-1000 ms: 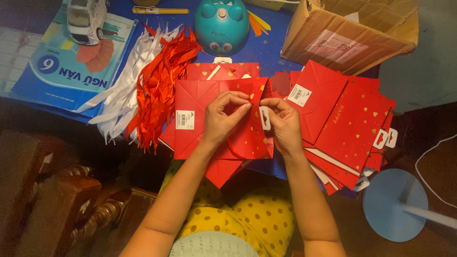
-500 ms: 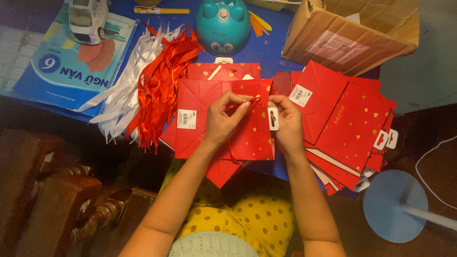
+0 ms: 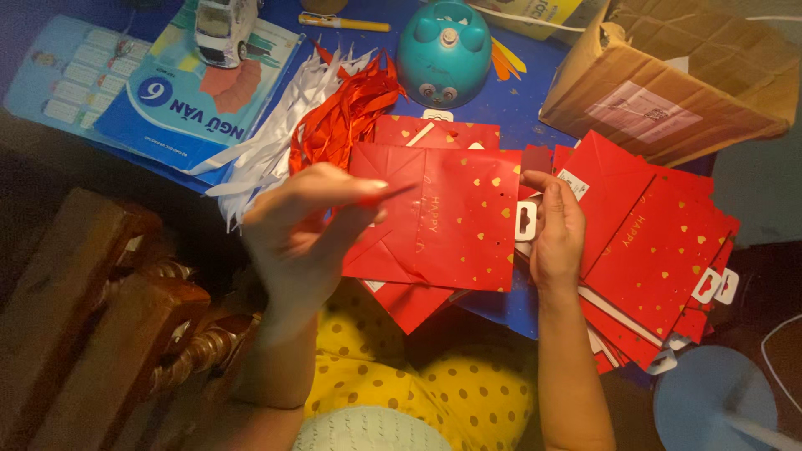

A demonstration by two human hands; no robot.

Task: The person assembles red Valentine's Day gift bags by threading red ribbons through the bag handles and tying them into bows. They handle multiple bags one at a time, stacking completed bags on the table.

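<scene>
A flat red gift bag (image 3: 468, 234) with gold hearts lies on top of other red bags on the blue table. My right hand (image 3: 555, 238) holds its right edge, next to a white hang tab (image 3: 525, 220). My left hand (image 3: 305, 225) is raised left of the bag, fingers pinched on a thin red ribbon (image 3: 393, 196) that runs toward the bag's top. A fanned stack of the same red bags (image 3: 660, 250) lies just right of my right hand. Loose red ribbons (image 3: 355, 113) and white ribbons (image 3: 271, 146) lie behind my left hand.
A teal round toy (image 3: 443, 54) and a cardboard box (image 3: 668, 75) stand at the back. A blue book (image 3: 196, 100) with a toy vehicle (image 3: 224, 29) on it lies back left, a pen (image 3: 347, 23) beside it. A wooden chair (image 3: 100, 326) is at left, a blue disc (image 3: 710, 401) at lower right.
My left hand has lifted off the bag and pulled away to the left with the red ribbon. My right hand has slid to the bag's right edge.
</scene>
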